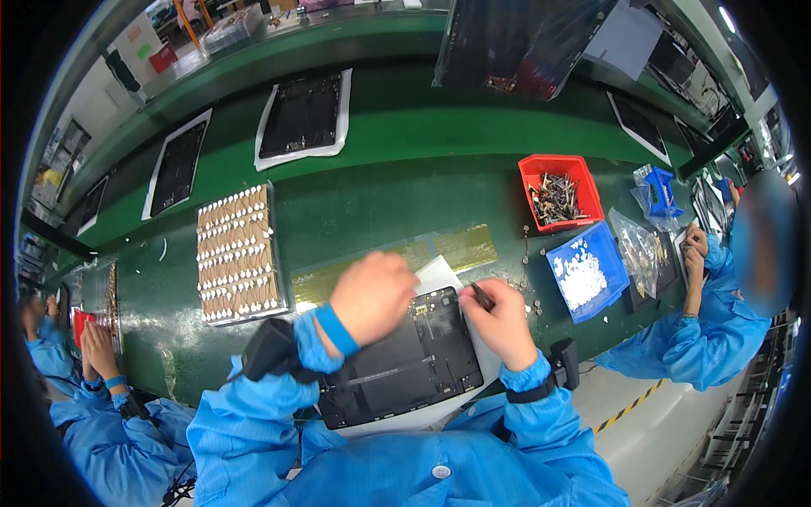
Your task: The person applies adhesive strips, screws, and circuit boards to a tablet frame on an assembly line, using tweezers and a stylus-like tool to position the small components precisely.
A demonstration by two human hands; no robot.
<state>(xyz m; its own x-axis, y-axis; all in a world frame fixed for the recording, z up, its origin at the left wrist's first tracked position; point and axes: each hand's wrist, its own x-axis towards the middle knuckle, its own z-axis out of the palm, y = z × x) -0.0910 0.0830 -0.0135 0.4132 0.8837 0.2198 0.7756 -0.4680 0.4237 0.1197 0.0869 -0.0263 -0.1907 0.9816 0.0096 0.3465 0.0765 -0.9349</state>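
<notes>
A black tablet-like housing [397, 376] lies on a white sheet [439, 275] at the table's near edge, right in front of me. Over its upper left part is my left hand [372, 296], somewhat blurred, with fingers curled together. What those fingers hold, if anything, I cannot make out. At the housing's upper right corner, my right hand [505, 325] pinches a small dark piece [483, 296] between thumb and fingers. Its kind is too small to tell.
Rows of white-tipped parts fill a tray [236, 253] at left. A red bin [596, 190] of small metal parts and a blue bin [615, 296] of white pieces stand at right. More housings [302, 117] lie beyond. Co-workers sit either side.
</notes>
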